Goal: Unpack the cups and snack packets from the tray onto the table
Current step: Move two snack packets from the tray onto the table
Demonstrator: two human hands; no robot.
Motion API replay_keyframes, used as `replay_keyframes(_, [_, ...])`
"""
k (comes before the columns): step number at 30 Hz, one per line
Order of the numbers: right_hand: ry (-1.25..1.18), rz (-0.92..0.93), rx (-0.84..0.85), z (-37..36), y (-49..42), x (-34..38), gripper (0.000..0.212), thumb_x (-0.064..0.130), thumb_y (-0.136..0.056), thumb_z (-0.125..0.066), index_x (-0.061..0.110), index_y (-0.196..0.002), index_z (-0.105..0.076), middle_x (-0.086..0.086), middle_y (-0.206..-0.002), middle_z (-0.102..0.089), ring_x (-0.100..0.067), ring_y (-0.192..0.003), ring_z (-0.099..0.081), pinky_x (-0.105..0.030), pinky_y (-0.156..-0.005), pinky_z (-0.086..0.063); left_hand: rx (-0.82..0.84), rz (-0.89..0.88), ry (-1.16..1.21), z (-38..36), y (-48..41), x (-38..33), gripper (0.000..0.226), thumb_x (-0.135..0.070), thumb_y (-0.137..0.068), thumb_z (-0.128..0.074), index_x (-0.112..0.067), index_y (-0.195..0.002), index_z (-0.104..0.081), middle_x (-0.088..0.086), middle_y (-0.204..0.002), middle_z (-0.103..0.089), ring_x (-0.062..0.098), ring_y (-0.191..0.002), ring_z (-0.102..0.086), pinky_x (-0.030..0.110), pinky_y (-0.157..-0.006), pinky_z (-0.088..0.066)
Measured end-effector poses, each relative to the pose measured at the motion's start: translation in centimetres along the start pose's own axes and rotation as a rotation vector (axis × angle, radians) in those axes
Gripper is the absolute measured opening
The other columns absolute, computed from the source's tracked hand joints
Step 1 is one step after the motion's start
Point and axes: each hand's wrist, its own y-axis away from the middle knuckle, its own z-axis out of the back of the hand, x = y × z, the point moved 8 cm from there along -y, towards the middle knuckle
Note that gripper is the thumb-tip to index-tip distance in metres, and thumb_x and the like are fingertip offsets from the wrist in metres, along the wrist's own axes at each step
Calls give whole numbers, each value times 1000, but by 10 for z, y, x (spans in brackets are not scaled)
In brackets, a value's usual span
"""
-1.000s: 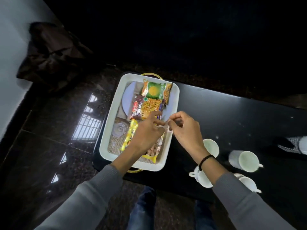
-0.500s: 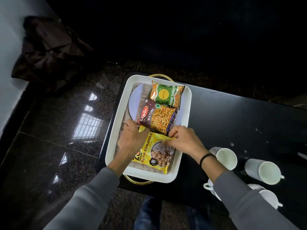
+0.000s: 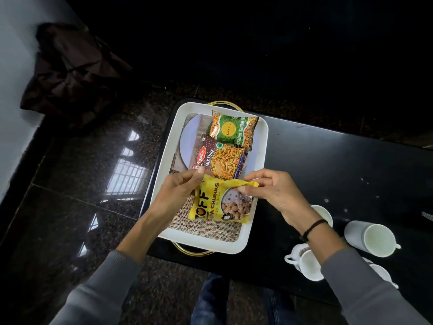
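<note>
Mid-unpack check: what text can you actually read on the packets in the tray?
"OFF", "CHUNKS", "10": yellow packet, first letters cut off, held by both hands.
"MIXTURE": maroon packet; its red logo is too blurred.
"Let's Try", "Tadka": green packet; the words around "Tadka" are unclear.
Cups: no readable text.

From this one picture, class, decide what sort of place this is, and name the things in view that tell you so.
Most likely a living room at home, though I cannot be sure. A low black table stands on a polished stone floor, bearing teacups and a white serving tray of snack packets.
</note>
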Motion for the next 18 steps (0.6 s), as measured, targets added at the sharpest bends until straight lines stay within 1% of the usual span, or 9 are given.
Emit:
replay_keyframes(1, [-21,21,5,4,2,4,33,37,-62,-97,26,-89,-80,4,-90,-82,-14,-96,-75,-32,-88,-54,-39,-45,12,1,-1,-4,44,-55,-90,-55,-19,-90,-81,2,-93,-81,5,-90,-75,22,-89,-48])
replay_keyframes(3, [-68,94,1,14,7,14,37,44,-59,-96,25,-88,-81,-2,-87,-82,-15,-87,-77,-31,-86,-56,-130,-128,38,3,-3,-13,45,-48,-95,-57,-10,-82,-78,2,-85,-80,3,-81,-74,12,-77,-52])
replay_keyframes(5, [-144,174,-50,27,9,23,39,44,-57,-95,19,-84,-81,-7,-82,-81,-15,-77,-76,-29,-81,-60,-224,-178,44,-1,-6,-22,47,-43,-99,-55,-6,-76,-73,0,-74,-76,2,-72,-71,16,-72,-54])
replay_keyframes(8, [-177,251,-88,43,10,34,34,43,-56,-93,21,-77,-79,-3,-78,-81,-9,-73,-75,-19,-68,-58,-311,-237,25,-15,-10,-43,46,-46,-101,-51,-22,-64,-66,-2,-62,-66,7,-62,-65,21,-60,-54])
replay_keyframes(9, [-131,256,-71,47,11,38,35,46,-55,-92,23,-78,-79,0,-79,-81,-7,-75,-75,-18,-69,-57,-319,-263,-11,-22,-11,-53,46,-50,-100,-51,-23,-65,-62,0,-60,-61,13,-60,-60,28,-57,-52])
replay_keyframes(11, [9,257,3,51,12,43,46,54,-54,-93,27,-88,-78,6,-92,-81,-5,-87,-75,-21,-78,-59,-294,-362,-176,-37,-8,-80,44,-59,-97,-49,-26,-70,-59,7,-62,-53,19,-61,-49,35,-59,-42])
replay_keyframes(14, [260,284,128,49,17,50,68,66,-52,-92,40,-111,-70,22,-112,-75,7,-107,-68,-23,-93,-53,-183,-557,-583,-79,0,-124,43,-60,-96,-49,-24,-83,-68,1,-69,-60,10,-65,-54,31,-60,-42])
replay_keyframes(16, [350,316,189,42,23,55,64,70,-55,-89,50,-111,-66,29,-108,-74,12,-102,-67,-17,-84,-53,-100,-721,-811,-114,11,-150,33,-46,-97,-53,-21,-93,-75,-8,-80,-65,15,-76,-62,35,-61,-48])
replay_keyframes(18, [332,374,157,44,28,60,47,67,-58,-88,54,-98,-67,31,-96,-74,13,-89,-68,-6,-65,-51,-29,-887,-999,-147,23,-166,28,-40,-97,-57,-22,-99,-78,-5,-89,-69,20,-81,-66,41,-61,-51])
